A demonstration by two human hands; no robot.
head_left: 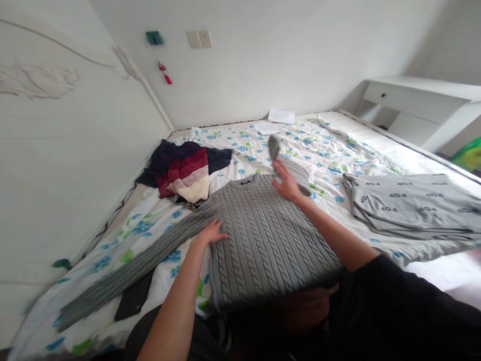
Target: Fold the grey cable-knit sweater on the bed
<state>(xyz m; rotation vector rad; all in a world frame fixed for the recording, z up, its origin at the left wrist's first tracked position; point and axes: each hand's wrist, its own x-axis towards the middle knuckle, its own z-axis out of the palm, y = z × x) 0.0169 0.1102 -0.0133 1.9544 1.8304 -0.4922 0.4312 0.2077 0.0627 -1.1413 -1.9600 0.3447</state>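
A grey cable-knit sweater lies front up on the bed, its collar away from me. Its left-hand sleeve stretches out toward the lower left. My left hand lies flat on the sweater near that sleeve's armpit, fingers spread. Over the far right shoulder, my right hand is closed on the other sleeve, close to its cuff. The cuff sticks up past my fingertips and is blurred by motion. Part of this sleeve is bent back behind my hand.
Dark, red and cream clothing is heaped at the back left. Folded grey fabric printed "POP" lies at right. A black flat object is partly under the left-hand sleeve. White papers lie near the wall. A white desk stands beyond.
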